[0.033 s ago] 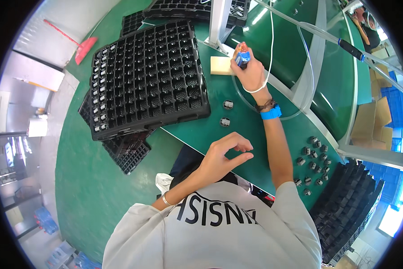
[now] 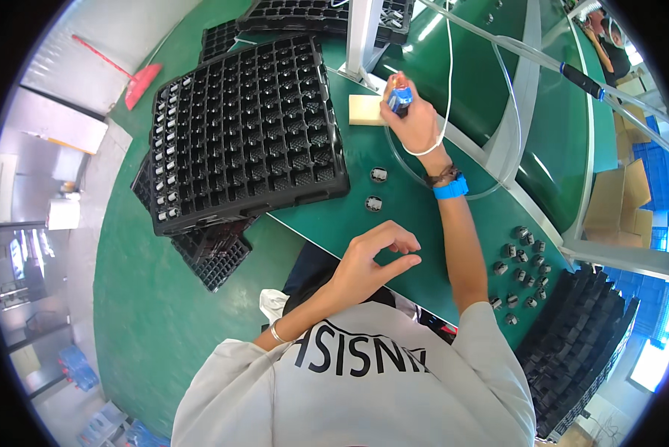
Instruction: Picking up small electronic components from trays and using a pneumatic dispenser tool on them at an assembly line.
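Observation:
My right hand [image 2: 415, 123] is wrapped round a small blue tool with an orange end [image 2: 400, 99], beside a cream-coloured block [image 2: 365, 109] on the green table [image 2: 424, 223]. What the tool is exactly, I cannot make out. My left hand [image 2: 374, 258] hovers over the table's near edge, fingers loosely curled and thumb apart, holding nothing. Two small metal parts [image 2: 378, 175] lie on the table between my hands. To the left, a large black compartment tray [image 2: 252, 205] carries a column of similar parts [image 2: 172, 134] along its left side.
Several loose metal parts [image 2: 521, 257] lie at the right, next to a stack of black trays [image 2: 573, 343]. A white cord [image 2: 451, 67] and a clear tube [image 2: 515, 112] run near my right wrist. A white post [image 2: 361, 45] rises at the table's far side.
My right hand, with the blue tool in it, has shifted very slightly left. My left hand keeps its place.

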Demonstrator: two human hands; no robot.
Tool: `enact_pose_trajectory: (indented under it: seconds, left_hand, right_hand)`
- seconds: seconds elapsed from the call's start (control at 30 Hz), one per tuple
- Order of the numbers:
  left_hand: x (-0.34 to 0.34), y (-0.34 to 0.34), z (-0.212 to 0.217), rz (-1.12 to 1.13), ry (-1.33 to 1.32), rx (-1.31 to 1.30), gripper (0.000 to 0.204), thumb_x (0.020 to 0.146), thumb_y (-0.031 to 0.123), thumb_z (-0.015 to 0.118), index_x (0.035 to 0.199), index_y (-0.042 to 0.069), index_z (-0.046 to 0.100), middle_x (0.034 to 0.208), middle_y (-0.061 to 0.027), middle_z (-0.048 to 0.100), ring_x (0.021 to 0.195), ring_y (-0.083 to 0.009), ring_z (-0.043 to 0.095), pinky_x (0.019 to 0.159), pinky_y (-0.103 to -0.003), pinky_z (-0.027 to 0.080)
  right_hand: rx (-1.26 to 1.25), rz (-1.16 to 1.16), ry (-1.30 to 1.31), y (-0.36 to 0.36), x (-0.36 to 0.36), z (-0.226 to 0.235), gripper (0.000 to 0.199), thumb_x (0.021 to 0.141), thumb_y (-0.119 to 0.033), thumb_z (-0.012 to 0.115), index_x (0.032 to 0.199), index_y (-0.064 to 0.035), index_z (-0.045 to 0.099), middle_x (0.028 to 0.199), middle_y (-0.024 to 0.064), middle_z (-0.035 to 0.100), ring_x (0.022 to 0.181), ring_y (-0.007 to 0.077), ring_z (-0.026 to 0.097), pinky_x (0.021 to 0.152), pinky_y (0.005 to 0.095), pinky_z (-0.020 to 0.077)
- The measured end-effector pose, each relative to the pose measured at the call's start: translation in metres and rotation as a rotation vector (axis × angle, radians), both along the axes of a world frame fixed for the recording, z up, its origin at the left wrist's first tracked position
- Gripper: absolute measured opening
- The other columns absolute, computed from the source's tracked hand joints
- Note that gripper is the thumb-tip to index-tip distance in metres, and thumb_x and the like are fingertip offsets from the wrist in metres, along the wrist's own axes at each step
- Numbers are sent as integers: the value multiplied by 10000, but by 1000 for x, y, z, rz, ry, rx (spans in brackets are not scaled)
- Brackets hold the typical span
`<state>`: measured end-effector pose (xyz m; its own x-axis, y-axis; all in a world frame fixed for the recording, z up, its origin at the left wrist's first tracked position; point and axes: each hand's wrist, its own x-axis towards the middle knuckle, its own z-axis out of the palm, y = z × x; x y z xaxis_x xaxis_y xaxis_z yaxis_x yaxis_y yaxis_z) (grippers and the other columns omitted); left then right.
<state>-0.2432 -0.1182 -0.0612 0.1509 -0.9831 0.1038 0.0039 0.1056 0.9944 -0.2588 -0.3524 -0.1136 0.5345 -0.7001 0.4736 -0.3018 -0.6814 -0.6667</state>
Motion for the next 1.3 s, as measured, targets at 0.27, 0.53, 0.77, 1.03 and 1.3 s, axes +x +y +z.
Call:
enact_pose_trajectory:
  seconds: [0.27, 0.53, 0.77, 1.03, 1.3]
  left_hand:
    - [-1, -2, -2, 19, -28, 0, 124, 751, 12, 643, 858, 2, 580, 844, -57, 575, 749, -137, 550, 710, -255, 445]
    - [51, -32, -3, 497, 6, -187, 389, 795, -25, 571, 1155, 13, 429, 1155, -84, 431, 1030, -148, 455, 839, -259, 421]
    - [69, -35, 41, 302, 69, -104, 277, 831, 1, 560, 1104, -26, 523, 990, -57, 582, 905, -101, 543, 817, -214, 418]
    - [-11, -16, -23, 136, -521, 43, 270, 706, 7, 677, 953, 17, 568, 953, -100, 592, 879, -248, 592, 772, -328, 463]
    - [-40, -33, -29, 150, -1187, 46, 384, 694, 165, 686, 1024, 39, 534, 1052, -102, 562, 1015, -281, 505, 824, -391, 369]
  right_hand:
    - [35, -19, 14, 2, 0, 1, 359, 722, -226, 655, 952, 6, 504, 696, 182, 588, 638, 331, 598, 577, 390, 467]
    - [852, 616, -329, 31, -12, 63, 337, 798, -82, 621, 1095, 24, 502, 1017, 54, 568, 892, 122, 558, 818, 271, 450]
    - [804, 717, -371, 65, -30, 109, 326, 811, -93, 587, 1100, 9, 476, 970, 59, 550, 848, 149, 582, 757, 270, 449]
    - [316, 777, -525, 58, -37, 126, 124, 798, -41, 584, 912, -30, 536, 823, 29, 541, 819, 122, 514, 829, 285, 401]
    - [561, 641, -462, 83, -78, 158, 186, 757, -107, 622, 909, -16, 567, 889, 1, 557, 798, 78, 479, 764, 227, 395]
